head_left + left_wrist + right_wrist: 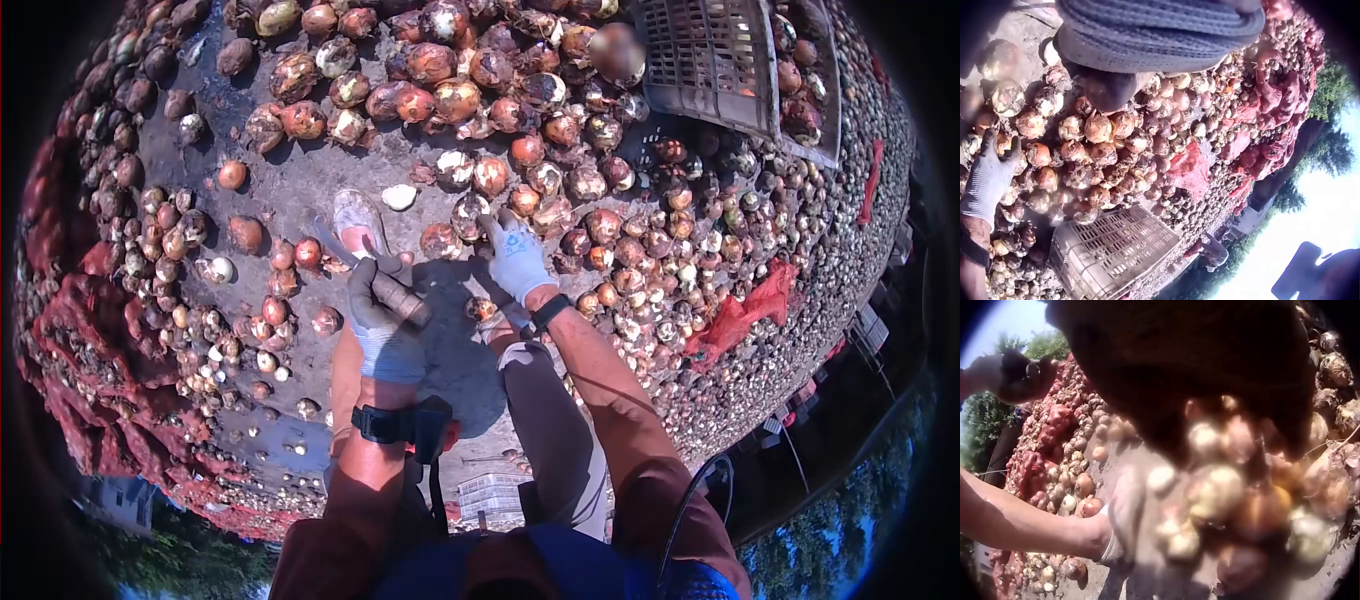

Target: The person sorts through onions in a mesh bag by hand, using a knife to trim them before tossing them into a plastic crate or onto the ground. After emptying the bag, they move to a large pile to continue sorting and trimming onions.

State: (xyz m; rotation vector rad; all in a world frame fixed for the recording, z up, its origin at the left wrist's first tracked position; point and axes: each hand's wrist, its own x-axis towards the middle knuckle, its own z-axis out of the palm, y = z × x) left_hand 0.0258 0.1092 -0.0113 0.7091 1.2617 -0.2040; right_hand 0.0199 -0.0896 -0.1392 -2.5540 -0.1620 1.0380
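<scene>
Two hands, both gloved, arms stretched forward and down over the ground (330, 170). Left hand (383, 310) is raised by the left shoe (357, 212), fingers curled in; what looks like a grey blade (333, 241) sticks out past them, so I read it as gripping that, though the handle is hidden. Right hand (520, 262) is lower and further forward, palm down, fingers parted, reaching to one onion (468, 213) on the ground at its fingertips; can't tell if it's touching. That onion sits right of the shoe, at the near edge of the main heap, with one more onion (440, 241) just beside it on the left. Counts: one pale onion piece (399, 197) between shoe and heap; one lone orange onion (232, 175) off to the left; one large plastic crate (705, 60) top right, lying among onions; two red net scraps (740, 318) on the right side; one black band (550, 311) on the right wrist, one black strapped device (385, 425) on the left. Loose onions all around, far too many to count.
</scene>
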